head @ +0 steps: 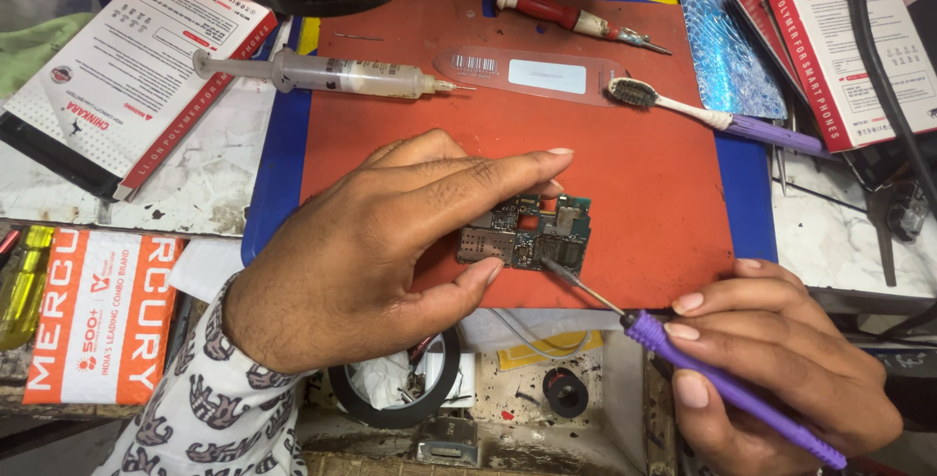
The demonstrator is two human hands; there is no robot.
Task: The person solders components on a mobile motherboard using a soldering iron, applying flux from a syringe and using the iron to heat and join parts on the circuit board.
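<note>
On red mat [644,173]: left hand [381,242] pinches PCB [532,234] by edges to steady it; right hand [771,359] grips purple screwdriver [722,383], tip on board.

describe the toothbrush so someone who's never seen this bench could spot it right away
Start at the orange-red rubber work mat in the middle of the bench and go to its upper right edge. There, just right of the clear plastic strip, lies the white-headed toothbrush with a purple handle, bristles dirty and dark. Unlike the purple-handled screwdriver in the right hand, it lies untouched.
</note>
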